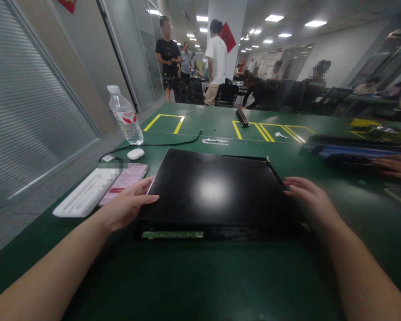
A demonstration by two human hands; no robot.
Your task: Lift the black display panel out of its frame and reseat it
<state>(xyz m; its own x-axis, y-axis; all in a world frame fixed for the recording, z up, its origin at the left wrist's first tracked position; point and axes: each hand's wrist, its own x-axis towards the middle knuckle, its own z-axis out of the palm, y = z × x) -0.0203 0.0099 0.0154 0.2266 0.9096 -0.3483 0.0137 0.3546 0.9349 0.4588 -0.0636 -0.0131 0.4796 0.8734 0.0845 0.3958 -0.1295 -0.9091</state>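
A flat black LCD panel (214, 191), its glossy face reflecting a bright spot, lies at a slight angle over a second black frame (254, 233). Along the near side of that frame a green circuit strip (173, 235) shows. My left hand (128, 203) grips the panel's left edge, thumb on top and fingers partly beneath. At the opposite edge my right hand (309, 196) holds the panel's side with its fingertips; its thumb is hard to make out. Whether the panel touches the frame all round is hidden.
Left of the panel are a phone (125, 182), a white tray-like case (87, 194), a white earbud case (135, 154), a water bottle (125, 116) and a black cable (167, 144). A black strip-shaped part (242, 117) lies farther back. At right, another person's hand (396, 167) touches dark parts.
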